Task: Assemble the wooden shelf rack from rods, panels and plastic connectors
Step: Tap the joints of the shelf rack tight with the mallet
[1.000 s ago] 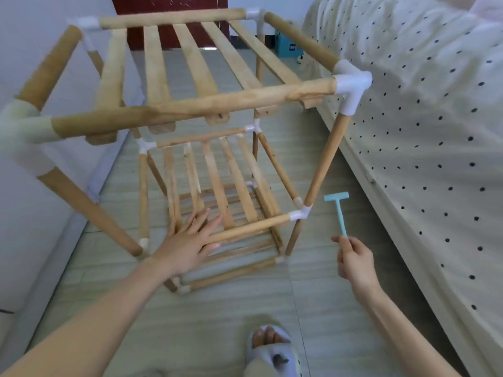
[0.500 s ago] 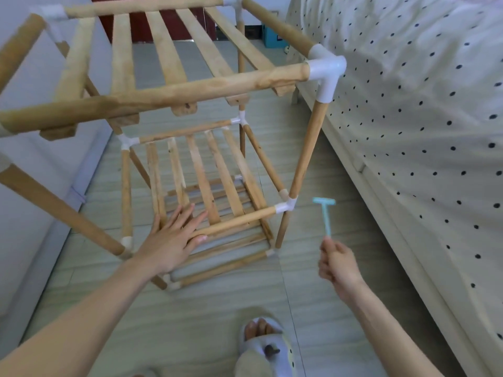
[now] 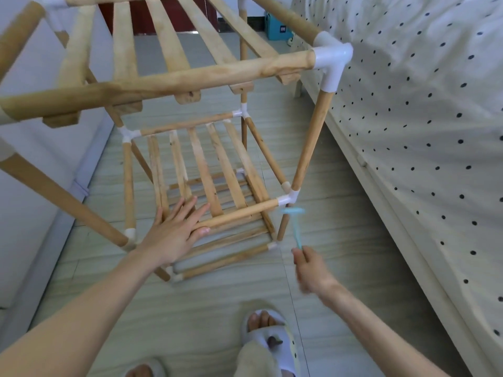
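Nearest to the camera, at the bottom edge, a foot in a pale slipper [image 3: 272, 341] stands on the grey wood-pattern floor [image 3: 340, 268]; a second slipper is partly cut off to the left of it.

A little farther, the right hand [image 3: 310, 269] is clenched around the lower end of a small light-blue plastic hammer [image 3: 294, 223]. The hammer is blurred; its head is just below the white connector [image 3: 289, 195] at the front right corner of the middle shelf, and I cannot tell if it touches the connector.

The left hand [image 3: 177, 235] lies released, with straight spread fingers, on the middle shelf. The palm presses on the front rod [image 3: 239, 214] of this shelf, and the fingers reach over its slats [image 3: 204, 170].

The wooden rack [image 3: 174, 80] stands on the floor in front of the person, between a white wall [image 3: 21, 170] on the left and a bed on the right. It has three levels of slats, one above the other, joined by round rods and white plastic connectors. The top level is very near to the camera and crosses the upper part of the view; its front right corner piece [image 3: 330, 63] is large and white, with an upright rod [image 3: 310, 140] going down from it to the middle connector.

On the right, the bed cover [image 3: 422, 118] is cream with dark dots. Far behind, a blue box [image 3: 277, 29] stands on the floor near a dark red door [image 3: 152, 21].
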The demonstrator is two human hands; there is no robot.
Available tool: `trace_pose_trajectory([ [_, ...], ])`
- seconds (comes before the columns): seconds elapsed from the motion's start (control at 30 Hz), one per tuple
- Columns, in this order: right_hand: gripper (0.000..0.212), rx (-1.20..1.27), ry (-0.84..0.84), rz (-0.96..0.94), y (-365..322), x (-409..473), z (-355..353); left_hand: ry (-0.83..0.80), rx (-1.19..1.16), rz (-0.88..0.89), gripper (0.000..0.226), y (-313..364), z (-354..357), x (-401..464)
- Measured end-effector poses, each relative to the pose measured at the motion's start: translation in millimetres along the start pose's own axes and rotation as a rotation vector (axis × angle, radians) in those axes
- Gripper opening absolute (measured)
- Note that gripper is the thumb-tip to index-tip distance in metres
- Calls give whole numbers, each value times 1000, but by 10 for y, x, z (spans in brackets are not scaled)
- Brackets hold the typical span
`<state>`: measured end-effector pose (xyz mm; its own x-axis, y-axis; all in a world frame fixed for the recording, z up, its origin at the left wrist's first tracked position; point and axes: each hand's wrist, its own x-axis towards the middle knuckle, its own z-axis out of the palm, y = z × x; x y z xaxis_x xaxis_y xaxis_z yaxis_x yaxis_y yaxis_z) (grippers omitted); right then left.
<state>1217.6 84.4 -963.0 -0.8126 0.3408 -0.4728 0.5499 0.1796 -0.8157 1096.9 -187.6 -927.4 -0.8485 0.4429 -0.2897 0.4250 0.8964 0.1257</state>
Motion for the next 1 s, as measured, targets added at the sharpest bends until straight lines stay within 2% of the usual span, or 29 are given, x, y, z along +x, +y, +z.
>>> trace_pose_trajectory([
  [0.03, 30, -113, 11, -31, 11, 29, -8, 1, -1, -3, 60, 12, 5, 2],
  [0.07, 30, -97, 70, -21, -14, 66, -41, 12, -2, -5, 59, 22, 2, 20],
  [0.23, 30, 210, 181, 93, 50, 33, 40, 5, -17, -8, 58, 47, 6, 41],
  [0.37, 34, 791, 490, 187, -139, 173, -224, 11, -19, -10, 58, 46, 0, 44],
  [0.4, 35, 828, 517, 187, -168, 217, -242, 12, -21, -11, 58, 50, -1, 43],
  [0.43, 35, 799, 484, 186, -201, 202, -201, 12, -22, -12, 58, 53, -3, 41],
  [0.5, 34, 563, 196, 160, -176, 158, -27, 13, -22, -13, 58, 51, -8, 41],
  [0.53, 32, 520, 86, 135, -170, 120, 15, 13, -22, -13, 58, 46, -12, 41],
  [0.57, 31, 518, 64, 128, -178, 124, 6, 11, -22, -15, 58, 46, -12, 38],
  [0.67, 32, 602, 341, 109, -246, 150, -86, 16, -22, -17, 58, 41, -8, 39],
  [0.7, 31, 499, 343, 90, -285, 123, -57, 19, -27, -23, 57, 43, -6, 39],
  [0.77, 29, 288, 161, 46, -291, 80, 117, 20, -45, -49, 57, 58, -17, 70],
  [0.8, 29, 283, 121, 43, -293, 69, 183, 7, -62, -71, 56, 81, -29, 89],
  [0.87, 30, 395, 213, 62, -363, 120, 170, -17, -91, -116, 56, 151, -55, 144],
  [1.0, 26, 783, 440, 77, -527, 270, -23, -30, -133, -182, 57, 316, -79, 263],
])
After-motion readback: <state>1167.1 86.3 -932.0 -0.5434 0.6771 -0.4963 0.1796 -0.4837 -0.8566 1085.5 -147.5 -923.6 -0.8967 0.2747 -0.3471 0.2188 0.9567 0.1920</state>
